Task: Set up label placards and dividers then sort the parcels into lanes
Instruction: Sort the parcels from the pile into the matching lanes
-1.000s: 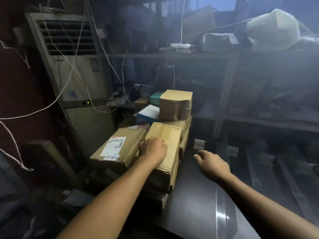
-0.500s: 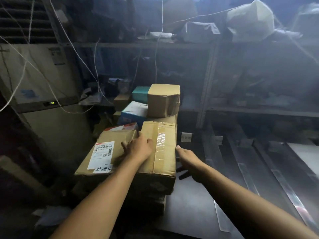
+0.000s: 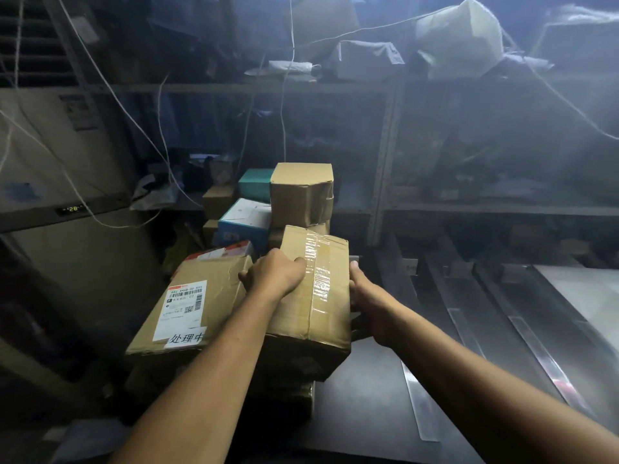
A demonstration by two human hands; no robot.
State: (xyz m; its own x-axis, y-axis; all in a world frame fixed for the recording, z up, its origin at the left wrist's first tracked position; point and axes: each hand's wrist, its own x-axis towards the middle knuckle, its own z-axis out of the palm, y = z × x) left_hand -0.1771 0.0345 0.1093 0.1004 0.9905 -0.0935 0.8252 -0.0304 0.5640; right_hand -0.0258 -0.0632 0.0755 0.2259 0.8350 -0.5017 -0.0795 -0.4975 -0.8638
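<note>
Hands, left hand (image 3: 273, 274) and right hand (image 3: 368, 301), clasp glossy-taped cardboard parcel (image 3: 313, 296).

A green number 28 is glowing on the small dark display (image 3: 72, 209) of the tall air conditioner (image 3: 67, 262) at the left. A white shipping label (image 3: 182, 306) is lying on top of the wide cardboard box (image 3: 221, 279) at the left of the pile. It is carrying a red strip along its top edge, a long barcode, a shorter upright barcode and a small square code, but its printed lines are coming out too small and blurred to read. Overlapping its lower edge, a white sticker (image 3: 186, 338) is showing three large black Chinese characters, 处理中. Small white placards (image 3: 409, 265) are standing on the dark table (image 3: 368, 396) to the right, their writing being too faint to read.
</note>
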